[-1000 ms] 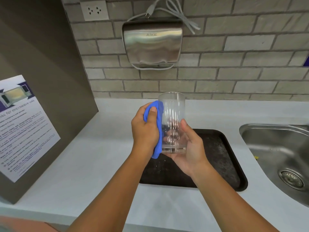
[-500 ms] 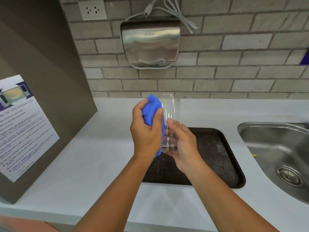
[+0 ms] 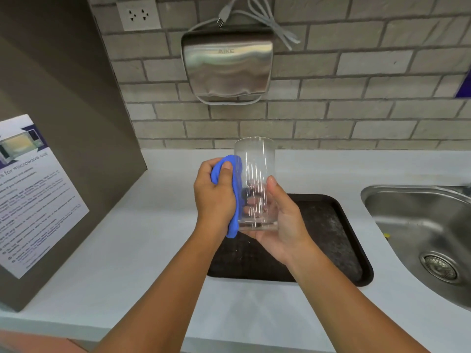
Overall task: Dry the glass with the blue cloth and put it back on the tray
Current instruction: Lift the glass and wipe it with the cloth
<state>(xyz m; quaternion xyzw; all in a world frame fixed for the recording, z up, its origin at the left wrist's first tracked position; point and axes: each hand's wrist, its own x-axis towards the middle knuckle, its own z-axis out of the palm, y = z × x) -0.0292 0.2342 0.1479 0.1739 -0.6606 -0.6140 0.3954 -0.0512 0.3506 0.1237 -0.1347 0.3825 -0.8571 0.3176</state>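
White countertop point(image 3: 122, 250) runs under a grey brick wall point(image 3: 356, 80), w/ a dark cabinet side panel point(image 3: 63, 103) at left carrying a printed microwave-use notice point(image 3: 38, 200). Stainless sink point(image 3: 420, 225) is set into the counter at right, drain strainer point(image 3: 439, 267) visible in the basin. Steel hand dryer point(image 3: 226, 64) is mounted on the wall, its grey cord point(image 3: 267, 19) looped above w/ the plug hanging free beside the white wall socket point(image 3: 139, 14) (not plugged in). Dark brown tray point(image 3: 331, 233) lies flat on the counter just left of the sink, speckled w/ droplets or crumbs; can't tell which. Clear glass point(image 3: 254, 179) is held upright in the air above the tray's left part, not touching it. Right hand point(image 3: 280, 222) cups the glass's base and lower wall, fingers wrapped behind, thumb up the near side. Left hand point(image 3: 214, 200) is closed around the bunched blue cloth point(image 3: 235, 200), pressing it against the glass's left outer wall, approx. from mid-height down to the base.
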